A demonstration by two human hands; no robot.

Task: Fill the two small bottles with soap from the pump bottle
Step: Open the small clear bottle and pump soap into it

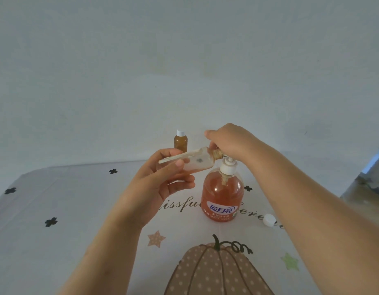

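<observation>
Two small bottles show in the head view, and they stand at different stages. The capped bottle [180, 142] stands upright at eleven o'clock from the pump bottle [222, 194], well apart from it, dark amber inside, so I judge it already filled and set back out of the way. The clear bottle [197, 161] is off the table, grasped between thumb and fingers of the left hand [163, 179]. It is tipped almost on its side with its open mouth at three o'clock, brought right up to the pump's spout, plainly so the soap goes straight in. It looks nearly empty, only a smear inside. The right hand [229, 141] lies over the pump head with its fingers bent down across it. Its underside is hidden, so I cannot tell whether it clasps the head or only presses. A loose white cap [269, 220] rests on the cloth [56, 188] at four o'clock from the pump bottle, near the right forearm, likely kept handy for closing the clear bottle. The pump bottle stands upright, mostly full of orange soap.
</observation>
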